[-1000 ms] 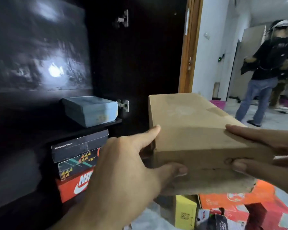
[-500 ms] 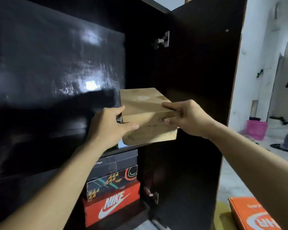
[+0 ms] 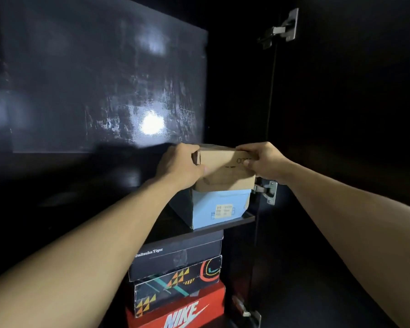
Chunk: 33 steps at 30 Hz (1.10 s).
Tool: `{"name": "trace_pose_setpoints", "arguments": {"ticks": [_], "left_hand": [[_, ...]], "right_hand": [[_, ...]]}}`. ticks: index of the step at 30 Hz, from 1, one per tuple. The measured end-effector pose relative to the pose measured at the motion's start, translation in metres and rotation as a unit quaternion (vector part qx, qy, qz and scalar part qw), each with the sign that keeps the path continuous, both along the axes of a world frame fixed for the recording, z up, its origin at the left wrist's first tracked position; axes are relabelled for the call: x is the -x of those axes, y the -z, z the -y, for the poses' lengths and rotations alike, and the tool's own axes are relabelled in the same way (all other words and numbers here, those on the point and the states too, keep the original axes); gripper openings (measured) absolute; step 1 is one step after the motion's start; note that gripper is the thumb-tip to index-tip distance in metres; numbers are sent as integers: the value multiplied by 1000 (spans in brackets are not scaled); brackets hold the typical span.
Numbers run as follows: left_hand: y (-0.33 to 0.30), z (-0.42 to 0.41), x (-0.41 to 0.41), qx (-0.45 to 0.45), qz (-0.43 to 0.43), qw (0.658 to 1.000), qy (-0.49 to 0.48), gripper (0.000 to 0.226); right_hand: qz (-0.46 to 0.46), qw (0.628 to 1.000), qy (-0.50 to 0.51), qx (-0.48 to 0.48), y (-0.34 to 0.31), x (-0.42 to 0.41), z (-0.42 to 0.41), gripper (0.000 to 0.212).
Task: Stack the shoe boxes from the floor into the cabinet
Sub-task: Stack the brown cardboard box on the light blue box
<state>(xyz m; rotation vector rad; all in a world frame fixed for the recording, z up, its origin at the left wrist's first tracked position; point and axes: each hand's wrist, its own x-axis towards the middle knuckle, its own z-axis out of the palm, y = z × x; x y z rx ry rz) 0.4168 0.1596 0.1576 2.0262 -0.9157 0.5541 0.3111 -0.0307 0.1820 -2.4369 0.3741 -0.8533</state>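
A plain brown cardboard shoe box (image 3: pixel 223 171) rests on top of a light blue shoe box (image 3: pixel 220 208) on a dark cabinet shelf (image 3: pixel 237 221). My left hand (image 3: pixel 179 168) grips the brown box's left end. My right hand (image 3: pixel 263 162) grips its right end, fingers over the top edge. Below the shelf stand three stacked boxes: a black Onitsuka Tiger box (image 3: pixel 178 255), a dark patterned box (image 3: pixel 175 284) and a red Nike box (image 3: pixel 180 311) at the bottom.
The dark cabinet's glossy closed left door (image 3: pixel 100 86) fills the left. The open right door (image 3: pixel 341 114) hangs on metal hinges (image 3: pixel 266 190), close to the box's right end. Another hinge (image 3: pixel 282 29) is higher up.
Both hands carried the brown box from over the floor up into the cabinet and onto the blue box. The view moved closer; the room and floor boxes are out of sight.
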Motion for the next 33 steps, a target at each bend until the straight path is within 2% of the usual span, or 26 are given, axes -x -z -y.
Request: {"name": "trace_pose_setpoints", "arguments": {"ticks": [2,5,8,10,15,20,23,25,28,31,33], "left_hand": [[2,8,-8,2,18,1000,-17,31],[5,20,-19,16,13,999,-27,48],[6,29,-26,17,10,999,-36,58],[7,33,-27,15,12,999,-41,59],[10,38,-19,0,31,999,-44,60],[21,46,17,33,148,988,-39,60],[31,55,58,34,155,986,51,32],[42,60,88,-29,122,986,108,19],[62,67,132,-205,57,963,165,22],[96,80,182,-377,-24,892,249,32],[126,89,219,-451,-55,845,283,41]], "right_hand": [[25,999,30,10,7,-16,6,40],[93,989,105,37,18,-37,10,37],[112,983,134,54,28,-49,10,43],[96,985,131,59,32,-53,12,50],[-9,992,103,72,29,-36,17,71],[-5,994,100,48,22,15,5,52],[-48,990,114,63,23,61,-5,42],[-79,987,122,66,29,98,-11,33],[-147,982,120,15,45,162,-21,23],[-230,963,138,-6,73,231,-27,23],[-282,946,158,-10,98,278,-26,23]]}}
